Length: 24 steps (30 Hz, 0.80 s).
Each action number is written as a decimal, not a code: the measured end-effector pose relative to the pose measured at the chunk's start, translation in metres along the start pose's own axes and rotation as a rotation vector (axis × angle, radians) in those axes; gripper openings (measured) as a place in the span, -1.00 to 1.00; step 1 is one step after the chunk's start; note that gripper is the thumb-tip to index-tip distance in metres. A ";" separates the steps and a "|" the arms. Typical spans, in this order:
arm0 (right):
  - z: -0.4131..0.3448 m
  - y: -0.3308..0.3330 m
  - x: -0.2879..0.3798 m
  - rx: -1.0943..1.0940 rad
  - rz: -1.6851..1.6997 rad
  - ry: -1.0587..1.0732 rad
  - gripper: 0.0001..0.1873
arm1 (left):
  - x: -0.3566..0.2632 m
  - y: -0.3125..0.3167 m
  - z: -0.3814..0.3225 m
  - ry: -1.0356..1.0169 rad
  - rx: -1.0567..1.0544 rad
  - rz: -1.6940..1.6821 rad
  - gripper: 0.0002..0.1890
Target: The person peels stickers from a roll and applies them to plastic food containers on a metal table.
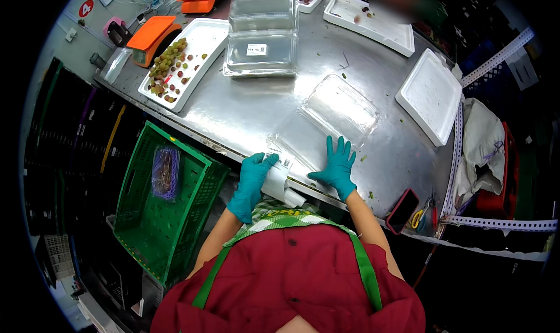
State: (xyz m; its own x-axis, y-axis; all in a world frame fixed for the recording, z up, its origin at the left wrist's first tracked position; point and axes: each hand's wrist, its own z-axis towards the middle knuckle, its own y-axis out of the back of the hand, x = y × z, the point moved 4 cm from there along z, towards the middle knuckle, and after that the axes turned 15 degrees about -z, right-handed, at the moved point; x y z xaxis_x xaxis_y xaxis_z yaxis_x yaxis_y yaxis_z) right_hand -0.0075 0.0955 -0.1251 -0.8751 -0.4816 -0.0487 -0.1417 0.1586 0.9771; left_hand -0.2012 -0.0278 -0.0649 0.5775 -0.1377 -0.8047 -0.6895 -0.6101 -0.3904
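Observation:
My left hand [256, 177], in a teal glove, grips a strip of printed white labels [276, 175] at the table's front edge. The strip curls down toward my apron, and its labels bear writing. My right hand [337, 164], gloved alike, is spread with nothing in it over the near side of an opened clear plastic clamshell box [341, 107]. Whether its fingers press on the plastic I cannot tell. Farther back stands a stack of closed clear clamshell boxes [262, 48], with a label [257, 49] on the front one.
A white foam tray [203, 35] holds grapes [168, 61], beside an orange scale [151, 33]. More foam trays [431, 94] stand at right and back. A phone [402, 211] and scissors [418, 217] lie front right. A green crate [148, 232] holds a netted pack [166, 173]. A person is across the table.

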 end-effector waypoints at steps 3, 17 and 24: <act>0.006 -0.011 -0.007 -0.064 -0.009 -0.028 0.37 | 0.017 -0.002 0.002 0.083 0.097 -0.047 -0.83; -0.043 0.078 -0.010 -0.352 -0.033 0.154 0.17 | 0.050 -0.040 0.036 0.018 0.066 0.044 -0.78; -0.054 0.073 -0.011 -0.443 -0.040 0.144 0.14 | 0.061 -0.045 0.039 0.005 0.059 0.058 -0.77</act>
State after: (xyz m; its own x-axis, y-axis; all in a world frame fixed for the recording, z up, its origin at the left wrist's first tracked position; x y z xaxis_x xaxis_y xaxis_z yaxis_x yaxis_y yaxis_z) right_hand 0.0162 0.0659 -0.0417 -0.7951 -0.5998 -0.0894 0.0646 -0.2304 0.9710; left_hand -0.1521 0.0218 -0.1142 0.5379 -0.1756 -0.8245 -0.7463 -0.5540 -0.3689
